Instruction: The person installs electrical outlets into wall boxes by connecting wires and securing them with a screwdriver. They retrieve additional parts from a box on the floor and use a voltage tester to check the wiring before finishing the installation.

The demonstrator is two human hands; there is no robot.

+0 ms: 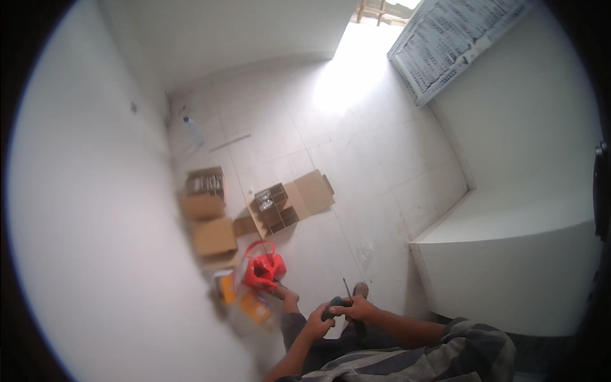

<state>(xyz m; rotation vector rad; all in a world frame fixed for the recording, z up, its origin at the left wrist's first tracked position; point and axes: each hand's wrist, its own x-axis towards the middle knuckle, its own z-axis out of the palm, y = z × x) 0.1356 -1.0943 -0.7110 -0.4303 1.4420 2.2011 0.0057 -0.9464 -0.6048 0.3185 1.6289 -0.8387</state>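
Note:
Both my hands meet low in the head view over the white tiled floor (356, 159). My right hand (358, 310) grips a screwdriver (347, 291) whose thin dark shaft points up and away from me. My left hand (316, 326) closes around the dark handle end of the same tool (332, 304). My feet show just beyond the hands, one by the red bag and one under the shaft.
A red bag (263, 267) stands left of my hands, with orange packets (254, 305) beside it. Several cardboard boxes (213, 235) line the left wall; an open divided box (280, 207) lies further out. A plastic bottle (193, 130) stands far off. A white ledge (509, 280) rises at right.

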